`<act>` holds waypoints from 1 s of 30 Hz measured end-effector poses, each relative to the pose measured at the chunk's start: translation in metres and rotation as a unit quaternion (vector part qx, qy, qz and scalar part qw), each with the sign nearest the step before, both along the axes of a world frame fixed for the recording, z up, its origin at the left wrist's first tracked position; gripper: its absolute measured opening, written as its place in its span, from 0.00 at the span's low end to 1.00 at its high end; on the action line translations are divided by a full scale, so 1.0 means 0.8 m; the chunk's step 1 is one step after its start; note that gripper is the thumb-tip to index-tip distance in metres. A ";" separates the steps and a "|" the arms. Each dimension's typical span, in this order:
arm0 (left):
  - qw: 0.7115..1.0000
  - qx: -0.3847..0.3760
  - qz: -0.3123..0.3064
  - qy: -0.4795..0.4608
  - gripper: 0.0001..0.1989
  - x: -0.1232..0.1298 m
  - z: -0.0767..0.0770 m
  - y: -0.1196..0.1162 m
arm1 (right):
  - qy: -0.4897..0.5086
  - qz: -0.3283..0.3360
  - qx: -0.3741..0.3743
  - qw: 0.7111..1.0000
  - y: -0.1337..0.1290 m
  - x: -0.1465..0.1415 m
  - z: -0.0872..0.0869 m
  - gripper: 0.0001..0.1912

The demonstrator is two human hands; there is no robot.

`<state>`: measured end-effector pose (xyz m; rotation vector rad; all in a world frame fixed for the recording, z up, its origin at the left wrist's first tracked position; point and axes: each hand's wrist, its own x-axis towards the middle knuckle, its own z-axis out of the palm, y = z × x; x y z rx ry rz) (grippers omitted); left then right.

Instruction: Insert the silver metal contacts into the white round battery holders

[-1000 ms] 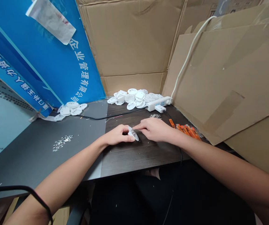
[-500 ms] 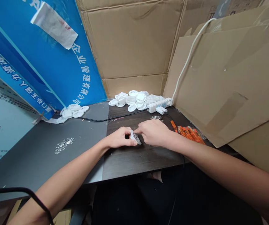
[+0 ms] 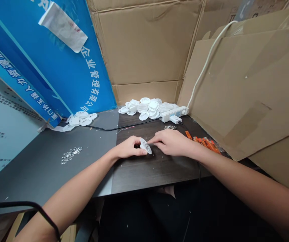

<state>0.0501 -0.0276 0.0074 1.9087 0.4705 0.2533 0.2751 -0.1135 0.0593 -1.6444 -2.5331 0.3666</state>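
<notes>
My left hand [image 3: 130,148] is closed on a round white plastic disc [image 3: 145,146], held tilted on edge just above the dark table. The disc's face, with small raised details too fine to make out, is turned to the right. From the right, my right hand [image 3: 172,142] reaches toward that face. Its index finger is stretched out with the tip at or very near the disc, and the thumb sits apart below it. The remaining fingers are curled and partly hidden. Just behind my right hand lies a small pile of tiny metal parts [image 3: 170,127].
White discs lie heaped at the back [image 3: 144,108] and back left [image 3: 80,119]. A power strip [image 3: 174,113] with a plugged-in adapter stands behind my right hand; its black cable crosses the table. Orange tools [image 3: 207,144] lie right, shiny small parts [image 3: 71,155] left. Cardboard [image 3: 250,90] walls the right.
My right index finger has drawn slightly back from the disc, and more of the disc's face shows. The whole view has shifted a little.
</notes>
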 end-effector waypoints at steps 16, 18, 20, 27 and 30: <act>1.000 0.015 0.010 0.012 0.26 0.001 -0.001 -0.004 | -0.035 -0.017 0.004 0.999 -0.005 -0.013 0.006 0.25; 1.000 0.017 0.006 0.012 0.25 0.001 -0.001 -0.004 | -0.025 -0.017 -0.004 1.000 -0.006 -0.008 0.008 0.24; 1.000 0.019 0.002 0.013 0.25 0.001 0.000 -0.004 | -0.026 -0.017 -0.004 1.000 -0.007 -0.003 0.010 0.23; 0.999 0.038 0.005 0.013 0.24 0.003 0.002 -0.006 | -0.047 -0.007 -0.002 0.999 -0.008 -0.005 0.007 0.24; 0.999 0.035 0.006 0.009 0.23 0.003 0.003 -0.008 | -0.051 -0.011 -0.007 0.999 -0.007 -0.009 0.007 0.24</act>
